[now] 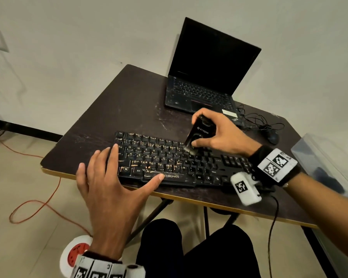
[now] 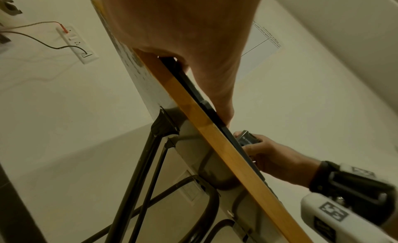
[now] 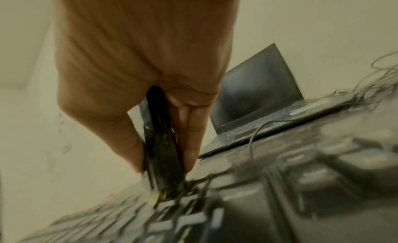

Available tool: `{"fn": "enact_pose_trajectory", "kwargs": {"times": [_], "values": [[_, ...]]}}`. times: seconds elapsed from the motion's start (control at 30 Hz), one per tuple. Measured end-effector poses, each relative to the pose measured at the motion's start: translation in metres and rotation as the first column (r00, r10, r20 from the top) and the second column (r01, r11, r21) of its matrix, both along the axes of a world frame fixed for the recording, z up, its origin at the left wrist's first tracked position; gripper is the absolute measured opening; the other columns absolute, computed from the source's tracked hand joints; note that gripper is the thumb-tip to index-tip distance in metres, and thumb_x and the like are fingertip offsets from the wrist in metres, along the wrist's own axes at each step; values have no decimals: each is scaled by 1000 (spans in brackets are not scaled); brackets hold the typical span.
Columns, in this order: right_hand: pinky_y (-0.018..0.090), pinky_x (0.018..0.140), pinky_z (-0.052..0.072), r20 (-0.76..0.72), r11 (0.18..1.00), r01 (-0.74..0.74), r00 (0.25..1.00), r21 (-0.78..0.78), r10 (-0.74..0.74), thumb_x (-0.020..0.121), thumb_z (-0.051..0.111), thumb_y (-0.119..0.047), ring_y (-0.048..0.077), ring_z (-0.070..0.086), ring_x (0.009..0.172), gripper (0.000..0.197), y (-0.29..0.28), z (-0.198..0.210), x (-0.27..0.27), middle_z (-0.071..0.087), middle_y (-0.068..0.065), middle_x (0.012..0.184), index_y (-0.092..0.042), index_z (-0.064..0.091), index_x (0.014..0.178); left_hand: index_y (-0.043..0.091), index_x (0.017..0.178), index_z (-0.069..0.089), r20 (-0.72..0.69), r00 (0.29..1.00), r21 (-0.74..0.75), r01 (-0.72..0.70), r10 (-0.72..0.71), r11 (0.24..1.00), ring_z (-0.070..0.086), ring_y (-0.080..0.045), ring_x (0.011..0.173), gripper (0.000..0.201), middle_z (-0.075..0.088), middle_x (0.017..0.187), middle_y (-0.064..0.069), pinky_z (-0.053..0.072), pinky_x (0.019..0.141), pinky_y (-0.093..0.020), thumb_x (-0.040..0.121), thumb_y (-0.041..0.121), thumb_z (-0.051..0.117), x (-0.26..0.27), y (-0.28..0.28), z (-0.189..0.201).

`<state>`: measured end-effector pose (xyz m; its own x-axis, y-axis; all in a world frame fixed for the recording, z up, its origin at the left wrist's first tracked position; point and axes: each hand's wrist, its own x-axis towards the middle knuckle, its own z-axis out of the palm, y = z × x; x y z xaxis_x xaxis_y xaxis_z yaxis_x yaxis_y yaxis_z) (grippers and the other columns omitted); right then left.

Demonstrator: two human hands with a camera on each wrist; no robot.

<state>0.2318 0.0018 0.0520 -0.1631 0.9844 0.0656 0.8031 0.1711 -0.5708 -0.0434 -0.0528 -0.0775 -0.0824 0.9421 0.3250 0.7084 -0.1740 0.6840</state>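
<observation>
Your right grip (image 1: 223, 135) pinches the brush (image 1: 198, 131), bristles on the keyboard (image 1: 169, 163) near the table (image 1: 129, 101) edge. Keyboard runs left-right; soiled keys lie left of the brush, by your spread left grip (image 1: 113, 183).

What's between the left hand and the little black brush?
Rows of keys on the keyboard, seen in the head view. The left hand rests on its left end; the brush touches keys further right.

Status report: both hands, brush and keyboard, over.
Left hand flat on keyboard, left end. Right hand grips black brush, bristles on keyboard. Nothing blocks the brush.
</observation>
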Motion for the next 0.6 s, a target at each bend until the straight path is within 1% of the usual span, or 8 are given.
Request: {"fn": "enact_pose_trajectory", "kwargs": {"times": [0.07, 0.1, 0.2, 0.33, 0.37, 0.47, 0.53, 0.6], "values": [[47, 80, 65, 50, 994, 94, 994, 65, -97, 79, 91, -9, 18, 73, 97, 51, 4, 2, 7, 69, -3, 108, -28, 58, 113, 11, 152, 47, -9, 1000, 4, 3, -3, 1000, 33, -27, 152, 123, 49, 153, -12, 10, 128, -50, 64, 98, 49, -1, 0, -1], [46, 79, 65, 59, 991, 100, 993, 85, -105, 78, 91, -10, 18, 74, 96, 51, 4, 1, 8, 69, -5, 106, -29, 58, 112, 11, 151, 47, -9, 1000, 6, 4, -4, 1000, 33, -27, 152, 123, 50, 153, -12, 11, 128, -51, 64, 97, 49, -1, 0, -1], [40, 76, 66, 29, 999, 14, 999, 49, -15, 79, 92, -9, 20, 76, 91, 50, -4, -5, 2, 70, -2, 104, -28, 58, 112, 12, 151, 47, 4, 1000, 9, -1, 1, 1000, 33, -26, 152, 122, 50, 153, -11, 10, 128, -50, 65, 98, 49, 0, 0, -2], [44, 81, 66, 54, 987, 129, 989, 94, -135, 79, 91, -12, 17, 74, 96, 51, 0, -4, 9, 68, -6, 105, -28, 58, 114, 12, 151, 47, -15, 1000, 8, 5, -5, 1000, 33, -27, 152, 121, 50, 153, -12, 11, 128, -51, 65, 97, 50, -1, 0, -3], [44, 80, 66, 41, 986, 131, 990, 100, -135, 79, 91, -12, 18, 74, 95, 51, 0, -5, 7, 68, -6, 105, -29, 58, 114, 11, 151, 47, -11, 1000, 10, 5, -5, 1000, 33, -27, 152, 121, 50, 153, -12, 10, 128, -50, 65, 97, 50, 0, 0, -2], [37, 74, 66, 27, 998, 0, 1000, 61, -1, 80, 90, -11, 20, 76, 92, 49, -5, -9, -5, 70, -2, 105, -30, 58, 112, 12, 151, 47, 5, 1000, 12, -5, 5, 1000, 33, -26, 152, 122, 50, 153, -11, 9, 128, -49, 65, 97, 50, 0, 0, -2], [33, 73, 64, 25, 998, 37, 999, 54, -39, 81, 90, -10, 17, 76, 94, 49, 1, -5, -4, 69, -3, 108, -29, 57, 113, 11, 151, 47, -4, 1000, 9, -5, 5, 1000, 33, -26, 153, 122, 50, 153, -12, 9, 128, -49, 64, 97, 50, 0, 1, -2], [33, 75, 65, 17, 992, 104, 994, 78, -106, 81, 91, -11, 17, 75, 97, 50, 4, -2, 1, 68, -5, 109, -28, 58, 114, 11, 151, 47, -13, 1000, 10, 1, -1, 1000, 32, -26, 153, 122, 50, 153, -12, 9, 128, -49, 64, 96, 51, 0, 0, -1]]}}
